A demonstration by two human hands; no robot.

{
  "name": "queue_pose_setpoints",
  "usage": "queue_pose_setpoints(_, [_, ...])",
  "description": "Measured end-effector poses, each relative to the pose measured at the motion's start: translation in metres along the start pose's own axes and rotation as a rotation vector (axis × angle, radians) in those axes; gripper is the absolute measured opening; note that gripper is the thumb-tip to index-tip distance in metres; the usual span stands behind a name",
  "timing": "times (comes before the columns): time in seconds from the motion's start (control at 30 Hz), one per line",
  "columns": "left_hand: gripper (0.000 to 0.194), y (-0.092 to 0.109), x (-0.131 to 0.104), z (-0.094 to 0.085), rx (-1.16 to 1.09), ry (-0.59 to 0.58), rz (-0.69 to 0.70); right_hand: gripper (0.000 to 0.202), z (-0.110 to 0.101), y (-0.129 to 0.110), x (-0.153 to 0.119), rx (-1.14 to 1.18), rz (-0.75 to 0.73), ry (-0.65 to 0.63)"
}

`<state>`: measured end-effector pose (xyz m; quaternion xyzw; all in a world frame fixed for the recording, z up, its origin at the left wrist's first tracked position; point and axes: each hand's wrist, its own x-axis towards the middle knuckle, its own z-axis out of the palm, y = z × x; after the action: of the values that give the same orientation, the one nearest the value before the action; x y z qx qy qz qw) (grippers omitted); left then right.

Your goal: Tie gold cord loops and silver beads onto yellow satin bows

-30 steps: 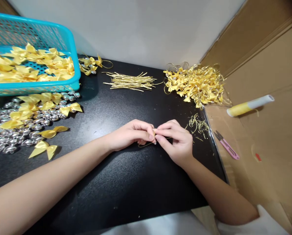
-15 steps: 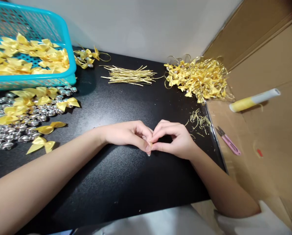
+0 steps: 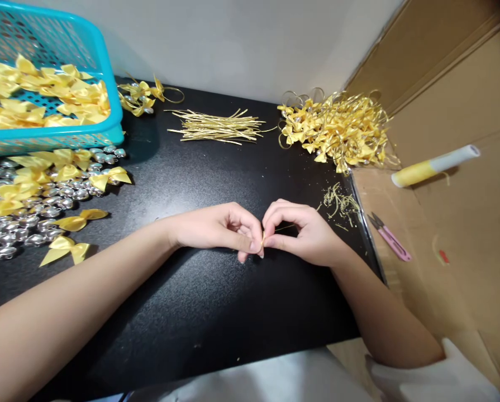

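Pinch to pinch here, just right of centre frame: left hand (image 3: 220, 226) and right hand (image 3: 315, 235) practically tip to tip over the black worktop (image 3: 199, 312). Grip closed on both sides, with a thin gold strand (image 3: 284, 227) caught in between. As for how the strand lies: long axis roughly sideways across the frame, tilting up a touch toward the right. Visible length all on the right side, running from the pinch back through the ring of the right thumb and index finger, so nearer to the right hand than the left. Relative to the grip, then: right in it, with a yellowish sliver (image 3: 263, 237) showing exactly at the meeting point. Can't make out any knot or loop in there, too small and mostly covered. Round about: bundle of gold cords (image 3: 218, 126) at upper centre, also lying sideways, well apart from both hands. Heap of looped yellow bows (image 3: 337, 125) at upper right, thin clippings (image 3: 339, 204) below that near the right hand, pink snips (image 3: 392, 240) farther right on the cardboard (image 3: 434, 223). Over on the left, loose bows (image 3: 67, 249) and silver beads (image 3: 81, 194), plus a turquoise basket (image 3: 114, 106) of more bows at upper left, none of it touching either hand
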<state>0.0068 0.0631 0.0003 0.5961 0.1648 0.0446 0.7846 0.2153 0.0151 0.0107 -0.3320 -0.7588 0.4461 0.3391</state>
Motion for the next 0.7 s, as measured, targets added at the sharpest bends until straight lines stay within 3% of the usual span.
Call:
queue_pose_setpoints(0.17, [0.018, 0.0, -0.002, 0.006, 0.086, 0.089, 0.013, 0.011, -0.007, 0.0, -0.001, 0.056, 0.07, -0.044])
queue_pose_setpoints(0.37, [0.024, -0.006, -0.002, 0.011, 0.095, 0.215, -0.007, 0.011, -0.014, 0.003, -0.001, 0.068, 0.106, -0.012])
queue_pose_setpoints(0.7, [0.025, -0.005, 0.0, 0.013, 0.129, 0.24, -0.021, 0.011, -0.016, 0.007, -0.002, 0.201, 0.114, 0.065])
